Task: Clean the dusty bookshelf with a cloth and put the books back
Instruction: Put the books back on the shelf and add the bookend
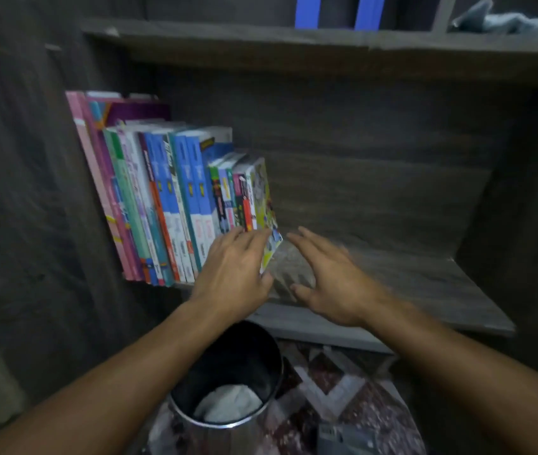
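Grey wood-grain laminate — the bookshelf (392,284), middle board.

Step in hand, by judgement: squaring up the books (162,198), which stand spines-out at the board's left end, against the side wall.

Method advised, left to right:
- Use the tall pink and purple volumes, hard against the wall, as the stop.
- The left hand (231,274) has its fingers extended and flat on the lower spines of the shortest volumes. Let it push them back until they sit flush with the blue spines beside them.
- The right hand (330,280) is open, fingers spread, holding nothing, just beside the end book (262,198). Bring it against that cover so the row cannot topple rightward.
- Press low and evenly, since the end book's bottom corner juts forward.

Description of lot: paperbacks graded tall to short — pink, purple, green, blue-and-white, then a small multicoloured group. Titles are blurred. The row looks slanted, though the wide lens may account for that. The board right of the row is bare, with pale grain showing. A grey cloth (517,18) lies on the shelf above, far right.
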`<state>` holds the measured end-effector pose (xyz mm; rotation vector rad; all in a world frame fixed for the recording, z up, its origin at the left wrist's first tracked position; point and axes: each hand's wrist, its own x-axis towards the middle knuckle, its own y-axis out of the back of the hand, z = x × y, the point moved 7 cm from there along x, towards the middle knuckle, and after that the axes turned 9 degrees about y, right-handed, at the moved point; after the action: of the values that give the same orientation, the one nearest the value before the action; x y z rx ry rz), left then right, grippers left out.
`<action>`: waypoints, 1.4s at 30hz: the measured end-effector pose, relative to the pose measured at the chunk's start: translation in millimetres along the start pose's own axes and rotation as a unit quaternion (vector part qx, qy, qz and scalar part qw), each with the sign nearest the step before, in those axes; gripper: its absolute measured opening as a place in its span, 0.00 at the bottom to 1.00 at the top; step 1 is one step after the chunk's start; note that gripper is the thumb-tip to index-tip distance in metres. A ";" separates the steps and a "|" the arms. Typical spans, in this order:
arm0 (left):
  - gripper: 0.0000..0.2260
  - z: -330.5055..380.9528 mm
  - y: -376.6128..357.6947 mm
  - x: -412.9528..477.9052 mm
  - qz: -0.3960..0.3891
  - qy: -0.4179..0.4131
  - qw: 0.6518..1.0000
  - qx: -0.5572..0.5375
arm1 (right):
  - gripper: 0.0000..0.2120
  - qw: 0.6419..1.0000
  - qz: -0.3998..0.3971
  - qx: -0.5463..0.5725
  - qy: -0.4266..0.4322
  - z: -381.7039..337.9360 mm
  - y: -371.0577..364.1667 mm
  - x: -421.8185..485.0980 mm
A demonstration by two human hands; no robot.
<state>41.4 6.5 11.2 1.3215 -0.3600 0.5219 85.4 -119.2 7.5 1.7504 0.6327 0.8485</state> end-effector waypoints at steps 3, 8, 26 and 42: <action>0.29 17.4 -19.2 -17.8 -0.014 -0.016 1.000 0.012 | 0.40 0.999 -0.018 -0.044 -0.026 6.5 -1.0 -30.4; 0.34 54.1 -60.4 -45.7 -0.053 -0.044 0.997 0.046 | 0.40 0.995 -0.038 -0.055 -0.073 24.6 -13.9 -85.2; 0.31 85.1 -279.7 -189.3 -0.321 0.100 0.930 -0.149 | 0.38 0.891 -0.124 0.220 -0.378 148.0 -216.8 -232.2; 0.34 53.1 -388.5 -271.1 -0.417 0.365 0.796 -0.244 | 0.35 0.753 0.043 0.423 -0.503 179.9 -375.9 -278.5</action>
<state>32.6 -149.2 -439.3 0.5816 0.6907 0.1238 51.8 -313.3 -453.4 2.6803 0.1552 -0.5309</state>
